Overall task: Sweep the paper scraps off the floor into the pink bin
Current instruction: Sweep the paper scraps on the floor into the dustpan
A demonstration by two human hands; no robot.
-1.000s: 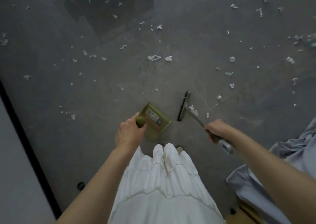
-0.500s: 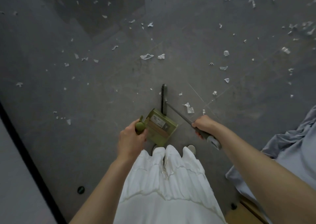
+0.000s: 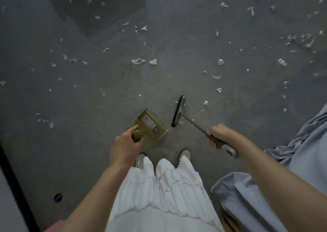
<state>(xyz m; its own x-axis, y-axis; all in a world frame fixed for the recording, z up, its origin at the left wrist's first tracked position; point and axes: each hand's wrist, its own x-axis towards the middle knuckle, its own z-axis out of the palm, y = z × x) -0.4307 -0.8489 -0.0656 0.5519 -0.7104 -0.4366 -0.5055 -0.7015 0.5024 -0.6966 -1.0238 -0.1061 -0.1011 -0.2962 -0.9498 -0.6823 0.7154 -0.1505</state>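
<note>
— So, how are the hands set, going from the left?

— Down at the left, the left hand (image 3: 124, 147) reaches forward and down from a bare forearm, fingers curled round the round-ended green handle of an olive dustpan (image 3: 150, 125). The pan sits low at the grey floor (image 3: 88, 99), just ahead of the person's feet, its flat face with a pale label turned up toward the camera.

— And the other?

— The right hand (image 3: 218, 134) comes in from the right edge, wrist bent inward, gripping the grey handle of a broom (image 3: 178, 111). The thin metal shaft runs up and left from the fist to a narrow dark brush head, which stands on the floor just right of the dustpan, apart from it.

— Where's the paper?

— Paper scraps (image 3: 138, 61) lie scattered over the floor ahead: small flecks at the left, two larger torn pieces in the middle, a denser scatter at the upper right. A few bits lie right beside the brush head. Whether any lie inside the pan I cannot tell.

— Anything crowding them?

— A dark strip edges the floor at the far left, with a small dark round thing near it. A pink corner (image 3: 53, 227) shows at the bottom left; whether it is the bin I cannot tell. White trousers (image 3: 162, 196) and pale shoes (image 3: 184, 155) fill the bottom centre, and rumpled blue-grey cloth (image 3: 292, 169) lies close under the right forearm.
</note>
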